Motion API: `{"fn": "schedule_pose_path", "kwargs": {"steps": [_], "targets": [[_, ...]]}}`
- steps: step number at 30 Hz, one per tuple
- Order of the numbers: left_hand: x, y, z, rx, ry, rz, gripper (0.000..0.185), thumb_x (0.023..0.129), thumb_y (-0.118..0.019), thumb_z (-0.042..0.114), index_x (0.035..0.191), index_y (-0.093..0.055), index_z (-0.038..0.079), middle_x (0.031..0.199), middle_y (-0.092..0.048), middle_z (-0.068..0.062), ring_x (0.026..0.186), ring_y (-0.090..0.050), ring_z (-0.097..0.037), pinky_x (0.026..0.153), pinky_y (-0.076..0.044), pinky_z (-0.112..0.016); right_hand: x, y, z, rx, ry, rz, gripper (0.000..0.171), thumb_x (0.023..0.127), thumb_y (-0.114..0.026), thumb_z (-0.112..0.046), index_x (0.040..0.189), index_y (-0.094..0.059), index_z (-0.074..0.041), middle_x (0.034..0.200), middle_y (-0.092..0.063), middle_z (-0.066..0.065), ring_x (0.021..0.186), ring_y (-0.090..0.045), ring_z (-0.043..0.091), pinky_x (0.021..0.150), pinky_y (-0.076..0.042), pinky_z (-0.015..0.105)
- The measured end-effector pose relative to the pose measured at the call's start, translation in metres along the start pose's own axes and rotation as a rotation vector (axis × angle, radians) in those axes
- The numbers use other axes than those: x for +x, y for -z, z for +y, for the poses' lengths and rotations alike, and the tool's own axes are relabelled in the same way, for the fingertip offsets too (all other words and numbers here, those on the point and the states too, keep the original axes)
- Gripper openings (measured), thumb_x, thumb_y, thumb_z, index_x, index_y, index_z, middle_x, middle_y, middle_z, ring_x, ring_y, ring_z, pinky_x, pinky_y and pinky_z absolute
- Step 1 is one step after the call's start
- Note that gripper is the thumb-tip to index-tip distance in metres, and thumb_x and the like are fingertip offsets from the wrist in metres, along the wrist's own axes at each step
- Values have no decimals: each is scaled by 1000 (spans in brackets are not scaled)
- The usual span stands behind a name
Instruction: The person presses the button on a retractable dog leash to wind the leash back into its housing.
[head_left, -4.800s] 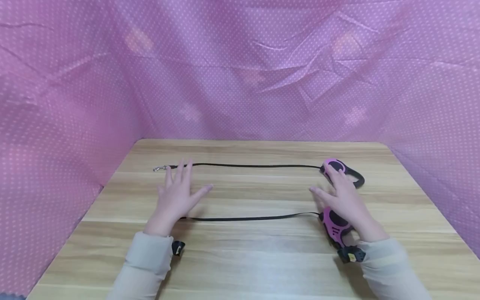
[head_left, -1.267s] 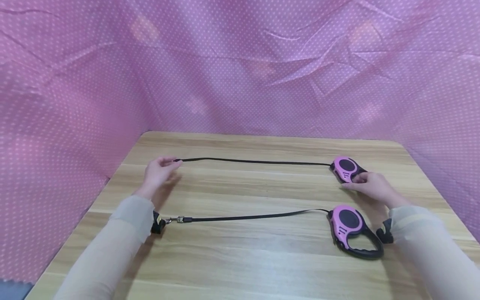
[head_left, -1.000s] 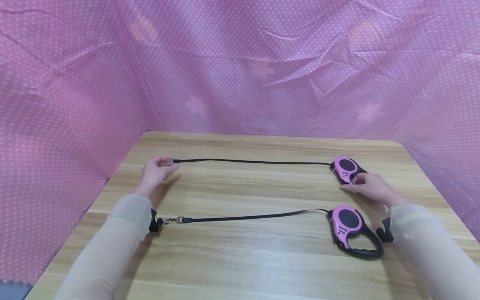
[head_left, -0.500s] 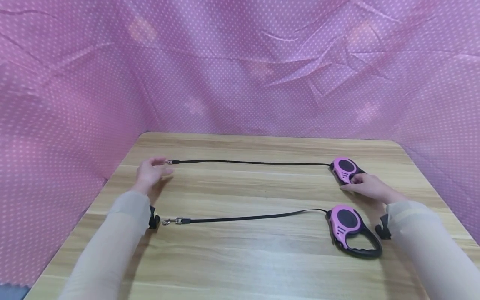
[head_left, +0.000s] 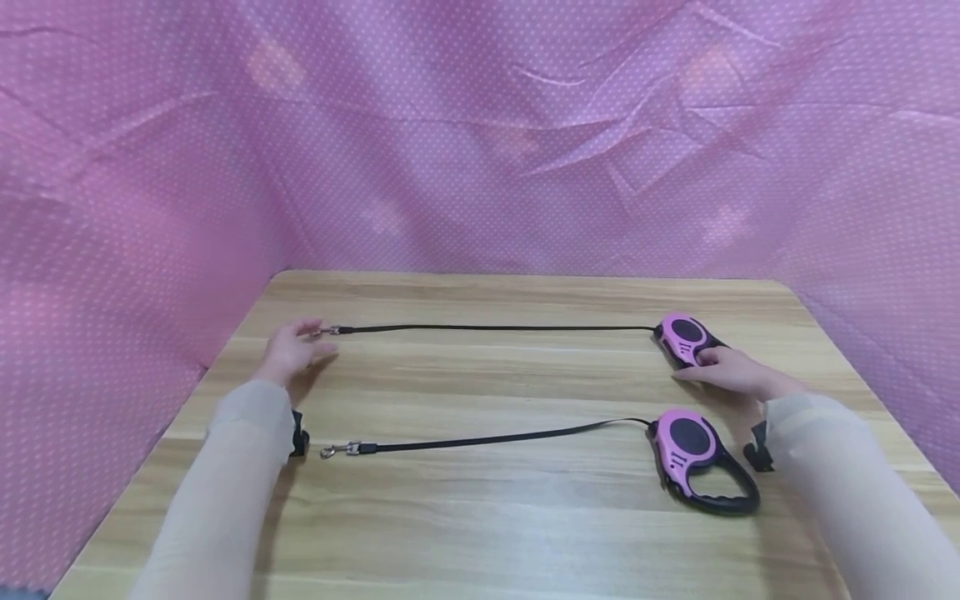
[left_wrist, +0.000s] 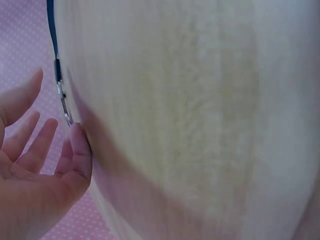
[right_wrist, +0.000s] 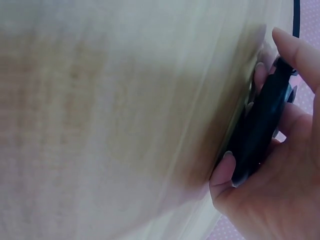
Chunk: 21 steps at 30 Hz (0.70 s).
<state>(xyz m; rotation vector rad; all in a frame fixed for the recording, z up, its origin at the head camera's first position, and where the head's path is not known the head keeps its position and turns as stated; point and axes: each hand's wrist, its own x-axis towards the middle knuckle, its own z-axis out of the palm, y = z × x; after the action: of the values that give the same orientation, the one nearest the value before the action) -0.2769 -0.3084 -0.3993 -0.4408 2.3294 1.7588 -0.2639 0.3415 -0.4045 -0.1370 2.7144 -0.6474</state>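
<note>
Two pink and black retractable dog leashes lie on the table in the head view, straps out to the left. My right hand (head_left: pixel 731 372) grips the black handle (right_wrist: pixel 260 125) of the far leash (head_left: pixel 684 331), its fingers curled round it in the right wrist view. At the strap's other end, my left hand (head_left: pixel 291 350) is beside the metal clip (left_wrist: pixel 63 102). Its thumb and fingers are apart, with one fingertip at the clip's tip. The near leash (head_left: pixel 688 450) lies flat, its clip (head_left: pixel 341 450) to the left, touched by neither hand.
The far strap (head_left: pixel 495 327) runs nearly straight across the wooden table (head_left: pixel 480 533). Closer to me, the near strap (head_left: pixel 495 439) bends slightly by its casing. Pink dotted cloth (head_left: pixel 480 167) hangs behind and at both sides.
Both hands were spread over the leashes; the right has since taken the far handle. My left hand, which pinched the far strap's end, has slid left off it, baring the clip.
</note>
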Motion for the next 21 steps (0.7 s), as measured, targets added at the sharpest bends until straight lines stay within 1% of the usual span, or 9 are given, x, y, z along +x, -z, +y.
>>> {"fn": "schedule_pose_path", "kwargs": {"steps": [3, 4, 8, 11, 13, 15, 17, 19, 21], "targets": [[5, 5, -4, 80, -18, -5, 84, 90, -69, 5, 157, -18, 8, 165, -14, -16, 149, -21, -39, 118, -32, -43, 2, 0, -1, 3, -10, -10, 44, 91, -64, -49, 80, -50, -9, 84, -55, 9, 81, -51, 23, 73, -41, 30], [7, 6, -4, 132, -31, -1, 84, 90, -69, 7, 157, -18, 7, 165, -15, -18, 149, -20, -40, 119, -30, -46, 2, 1, -1, 1, -10, -10, 44, 91, -64, -49, 81, -51, -9, 85, -56, 9, 82, -51, 23, 73, -40, 30], [11, 11, -2, 211, -46, -30, 87, 90, -70, 11, 157, -16, 7, 164, -15, -21, 149, -18, -43, 120, -24, -51, 1, 2, -4, -6, -11, -10, 44, 91, -64, -48, 80, -51, -8, 84, -55, 9, 81, -50, 23, 72, -40, 30], [12, 12, 1, 216, -42, -61, 89, 90, -71, 12, 158, -13, 7, 164, -13, -21, 150, -17, -44, 121, -22, -51, 0, 2, -6, -12, -14, -16, 45, 90, -64, -49, 83, -53, -6, 87, -58, 13, 83, -52, 25, 75, -43, 33], [13, 13, 3, 244, -47, -74, 89, 91, -70, 14, 158, -11, 7, 164, -13, -22, 149, -17, -44, 121, -21, -52, -1, 2, -8, -17, -20, -22, 47, 90, -64, -49, 86, -56, -4, 92, -60, 16, 85, -53, 27, 77, -45, 36], [13, 13, 4, 268, -57, -79, 88, 92, -69, 14, 158, -11, 6, 163, -12, -23, 149, -17, -45, 121, -20, -53, -1, 2, -8, -23, -26, -24, 48, 90, -64, -50, 90, -58, -3, 97, -61, 19, 87, -54, 28, 78, -47, 37], [13, 13, 5, 297, -66, -80, 87, 92, -68, 15, 157, -12, 5, 163, -12, -24, 148, -17, -46, 120, -20, -54, -1, 2, -7, -30, -29, -25, 48, 90, -64, -50, 90, -58, -2, 97, -62, 19, 87, -54, 28, 77, -47, 36], [14, 13, 5, 264, -54, -86, 86, 93, -67, 13, 157, -11, 4, 163, -11, -23, 149, -18, -45, 120, -22, -53, 0, 1, -5, -38, -29, -21, 49, 90, -65, -51, 90, -58, -2, 98, -63, 19, 87, -55, 27, 76, -47, 34], [16, 14, 4, 273, -54, -84, 84, 93, -67, 12, 156, -13, 3, 163, -12, -23, 149, -18, -45, 120, -22, -52, 1, 1, -4, -43, -25, -18, 50, 90, -65, -51, 92, -60, -1, 98, -64, 20, 87, -55, 27, 76, -46, 34]]}}
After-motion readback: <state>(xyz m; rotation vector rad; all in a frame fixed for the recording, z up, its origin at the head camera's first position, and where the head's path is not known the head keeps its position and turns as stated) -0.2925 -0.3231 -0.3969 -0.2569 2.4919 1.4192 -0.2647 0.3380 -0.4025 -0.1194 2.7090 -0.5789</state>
